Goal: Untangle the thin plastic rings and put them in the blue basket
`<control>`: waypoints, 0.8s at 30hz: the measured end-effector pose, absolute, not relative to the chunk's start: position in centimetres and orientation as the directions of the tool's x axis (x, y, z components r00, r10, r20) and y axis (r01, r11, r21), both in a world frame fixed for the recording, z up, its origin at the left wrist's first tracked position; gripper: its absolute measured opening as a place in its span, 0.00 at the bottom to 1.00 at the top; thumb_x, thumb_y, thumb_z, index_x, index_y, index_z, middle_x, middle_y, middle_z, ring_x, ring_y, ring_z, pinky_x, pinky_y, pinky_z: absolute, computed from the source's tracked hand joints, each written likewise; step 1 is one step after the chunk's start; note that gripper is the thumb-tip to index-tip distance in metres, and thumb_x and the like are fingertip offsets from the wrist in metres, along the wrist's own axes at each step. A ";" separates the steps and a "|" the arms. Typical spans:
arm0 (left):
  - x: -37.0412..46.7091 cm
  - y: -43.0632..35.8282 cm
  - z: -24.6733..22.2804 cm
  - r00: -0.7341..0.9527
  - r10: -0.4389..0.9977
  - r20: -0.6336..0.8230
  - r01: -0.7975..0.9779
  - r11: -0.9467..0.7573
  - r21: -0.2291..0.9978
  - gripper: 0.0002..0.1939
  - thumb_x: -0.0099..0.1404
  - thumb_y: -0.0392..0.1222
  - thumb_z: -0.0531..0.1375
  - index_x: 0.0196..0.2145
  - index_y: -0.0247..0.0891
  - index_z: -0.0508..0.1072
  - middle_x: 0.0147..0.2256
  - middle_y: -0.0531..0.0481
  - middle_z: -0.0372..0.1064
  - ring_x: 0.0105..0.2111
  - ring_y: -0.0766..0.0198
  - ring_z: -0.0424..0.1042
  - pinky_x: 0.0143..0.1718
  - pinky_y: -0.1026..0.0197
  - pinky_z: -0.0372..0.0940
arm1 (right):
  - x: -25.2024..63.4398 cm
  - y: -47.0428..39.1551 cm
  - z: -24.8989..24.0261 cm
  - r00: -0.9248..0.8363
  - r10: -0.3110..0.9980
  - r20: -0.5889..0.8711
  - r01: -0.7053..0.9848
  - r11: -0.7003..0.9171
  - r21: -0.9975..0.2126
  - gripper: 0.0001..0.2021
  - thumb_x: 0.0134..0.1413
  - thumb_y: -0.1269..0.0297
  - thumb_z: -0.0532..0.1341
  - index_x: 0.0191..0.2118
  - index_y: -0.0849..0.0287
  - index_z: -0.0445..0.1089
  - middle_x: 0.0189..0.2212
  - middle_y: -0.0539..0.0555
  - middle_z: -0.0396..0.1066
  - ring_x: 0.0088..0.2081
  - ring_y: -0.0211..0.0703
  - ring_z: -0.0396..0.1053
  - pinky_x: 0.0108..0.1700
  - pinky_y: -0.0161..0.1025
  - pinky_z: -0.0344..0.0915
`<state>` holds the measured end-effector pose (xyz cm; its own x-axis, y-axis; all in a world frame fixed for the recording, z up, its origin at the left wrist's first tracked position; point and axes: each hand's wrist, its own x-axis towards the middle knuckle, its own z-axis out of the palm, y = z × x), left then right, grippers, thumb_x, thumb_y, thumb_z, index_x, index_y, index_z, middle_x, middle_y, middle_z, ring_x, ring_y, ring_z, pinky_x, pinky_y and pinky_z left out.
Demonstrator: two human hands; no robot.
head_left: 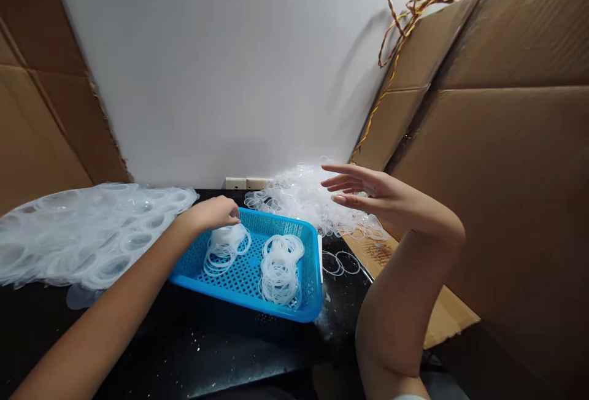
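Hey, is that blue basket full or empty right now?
Neither: the blue basket is partly filled. Two clusters of rings lie inside, with bare lattice floor between them.

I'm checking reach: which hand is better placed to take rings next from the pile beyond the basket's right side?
Probably the right hand: open, apparently empty, and close to the ring pile. The left hand is farther off, at the left end of the blue basket.

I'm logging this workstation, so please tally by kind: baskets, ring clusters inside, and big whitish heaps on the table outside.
Blue basket: 1
Ring clusters inside: 2
Big whitish heaps outside: 2
Total: 5
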<state>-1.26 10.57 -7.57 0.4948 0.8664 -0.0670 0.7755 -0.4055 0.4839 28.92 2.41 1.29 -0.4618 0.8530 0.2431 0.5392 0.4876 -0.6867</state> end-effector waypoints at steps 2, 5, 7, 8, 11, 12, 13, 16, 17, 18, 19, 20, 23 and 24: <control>0.3 8.7 -6.6 0.529 0.849 -0.007 0.762 -0.472 0.444 0.16 0.58 0.49 0.58 0.39 0.37 0.74 0.43 0.41 0.72 0.46 0.46 0.67 0.44 0.53 0.59 | 28.8 2.0 1.3 -0.470 0.844 0.260 0.551 0.510 -0.660 0.26 0.51 0.57 0.61 0.57 0.50 0.61 0.47 0.56 0.69 0.48 0.48 0.67 0.48 0.46 0.66; 3.7 5.6 -7.0 0.684 0.729 -0.019 0.683 -0.632 0.366 0.18 0.62 0.48 0.54 0.46 0.40 0.71 0.48 0.43 0.69 0.48 0.50 0.67 0.46 0.55 0.59 | 28.6 1.5 1.5 -0.494 0.825 0.273 0.573 0.545 -0.612 0.25 0.52 0.57 0.60 0.57 0.51 0.60 0.47 0.55 0.69 0.48 0.46 0.67 0.48 0.46 0.66; 6.0 4.2 -8.4 0.701 0.706 -0.095 0.702 -0.661 0.264 0.21 0.61 0.41 0.55 0.53 0.38 0.66 0.55 0.39 0.61 0.52 0.47 0.63 0.47 0.52 0.59 | 28.5 1.2 1.5 -0.522 0.810 0.268 0.572 0.565 -0.595 0.26 0.53 0.56 0.60 0.57 0.52 0.59 0.47 0.56 0.69 0.48 0.46 0.66 0.49 0.46 0.66; 6.9 3.8 -9.3 0.700 0.703 -0.125 0.708 -0.660 0.252 0.24 0.59 0.38 0.57 0.54 0.36 0.64 0.58 0.36 0.57 0.53 0.45 0.61 0.47 0.50 0.59 | 28.4 1.1 1.6 -0.536 0.802 0.263 0.570 0.574 -0.589 0.26 0.53 0.56 0.59 0.58 0.53 0.59 0.47 0.57 0.69 0.49 0.46 0.66 0.49 0.47 0.65; 8.5 3.5 -11.5 0.670 0.719 -0.186 0.742 -0.638 0.207 0.27 0.59 0.32 0.55 0.57 0.31 0.60 0.59 0.30 0.53 0.57 0.40 0.55 0.48 0.45 0.57 | 28.3 1.1 1.7 -0.558 0.790 0.252 0.574 0.588 -0.570 0.27 0.54 0.55 0.59 0.58 0.55 0.58 0.47 0.58 0.68 0.48 0.45 0.66 0.50 0.47 0.65; 8.7 3.7 -12.0 0.656 0.728 -0.201 0.755 -0.626 0.196 0.26 0.59 0.30 0.54 0.56 0.31 0.61 0.58 0.29 0.54 0.55 0.40 0.57 0.47 0.45 0.58 | 28.3 1.1 1.7 -0.561 0.789 0.252 0.577 0.591 -0.564 0.27 0.54 0.55 0.59 0.58 0.55 0.58 0.47 0.58 0.68 0.48 0.45 0.66 0.50 0.46 0.65; 8.8 3.8 -12.4 0.642 0.736 -0.214 0.766 -0.614 0.188 0.26 0.59 0.29 0.53 0.56 0.31 0.61 0.57 0.28 0.56 0.54 0.40 0.60 0.46 0.46 0.59 | 28.3 1.2 1.6 -0.564 0.786 0.253 0.578 0.594 -0.560 0.27 0.54 0.55 0.59 0.58 0.55 0.58 0.47 0.58 0.69 0.48 0.45 0.66 0.50 0.46 0.65; 8.7 4.1 -13.0 0.625 0.750 -0.217 0.781 -0.596 0.188 0.27 0.57 0.25 0.51 0.55 0.32 0.62 0.55 0.31 0.59 0.51 0.44 0.64 0.44 0.51 0.60 | 28.4 1.3 1.6 -0.572 0.781 0.252 0.575 0.601 -0.555 0.27 0.54 0.54 0.58 0.58 0.56 0.58 0.46 0.57 0.69 0.48 0.44 0.67 0.49 0.44 0.66; 8.7 4.2 -13.1 0.625 0.753 -0.206 0.781 -0.594 0.194 0.28 0.57 0.24 0.50 0.56 0.32 0.61 0.54 0.31 0.60 0.51 0.45 0.64 0.45 0.52 0.60 | 28.3 1.3 1.6 -0.573 0.780 0.251 0.575 0.601 -0.555 0.27 0.54 0.54 0.58 0.58 0.56 0.57 0.46 0.57 0.69 0.48 0.43 0.67 0.49 0.44 0.66; 8.6 4.2 -13.3 0.626 0.756 -0.192 0.779 -0.594 0.202 0.28 0.56 0.24 0.49 0.55 0.32 0.61 0.53 0.32 0.61 0.50 0.45 0.64 0.45 0.53 0.60 | 28.3 1.3 1.6 -0.573 0.780 0.250 0.577 0.601 -0.553 0.27 0.54 0.54 0.58 0.58 0.55 0.57 0.46 0.57 0.69 0.47 0.43 0.67 0.48 0.44 0.66; 8.6 4.2 -13.4 0.629 0.756 -0.178 0.775 -0.595 0.213 0.28 0.56 0.23 0.48 0.55 0.32 0.62 0.52 0.32 0.62 0.50 0.46 0.65 0.44 0.52 0.59 | 28.3 1.3 1.6 -0.572 0.781 0.249 0.580 0.600 -0.551 0.27 0.54 0.54 0.58 0.58 0.55 0.57 0.46 0.57 0.69 0.47 0.43 0.67 0.48 0.44 0.66; 8.6 4.2 -13.5 0.634 0.755 -0.165 0.770 -0.597 0.224 0.26 0.56 0.23 0.47 0.53 0.31 0.64 0.49 0.32 0.64 0.48 0.46 0.65 0.44 0.52 0.59 | 28.2 1.3 1.6 -0.572 0.782 0.248 0.583 0.600 -0.547 0.27 0.54 0.54 0.58 0.58 0.55 0.58 0.46 0.57 0.69 0.47 0.44 0.67 0.48 0.44 0.66; 8.6 4.4 -13.6 0.647 0.750 -0.139 0.754 -0.602 0.263 0.19 0.56 0.25 0.47 0.41 0.30 0.71 0.41 0.35 0.69 0.41 0.49 0.68 0.40 0.54 0.60 | 28.0 1.3 1.6 -0.582 0.775 0.248 0.584 0.610 -0.535 0.26 0.54 0.55 0.58 0.58 0.56 0.58 0.45 0.57 0.70 0.47 0.44 0.67 0.47 0.44 0.66; 8.7 4.4 -13.5 0.648 0.750 -0.134 0.751 -0.599 0.279 0.17 0.56 0.25 0.48 0.37 0.31 0.72 0.38 0.37 0.69 0.39 0.51 0.68 0.39 0.55 0.60 | 28.0 1.4 1.6 -0.588 0.770 0.249 0.582 0.616 -0.531 0.26 0.55 0.55 0.58 0.58 0.56 0.58 0.45 0.57 0.70 0.47 0.43 0.68 0.47 0.43 0.66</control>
<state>8.68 4.43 -13.52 0.6478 0.7499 -0.1341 0.7508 -0.5988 0.2788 27.97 1.35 1.56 -0.5876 0.7700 0.2486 0.5824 0.6158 -0.5307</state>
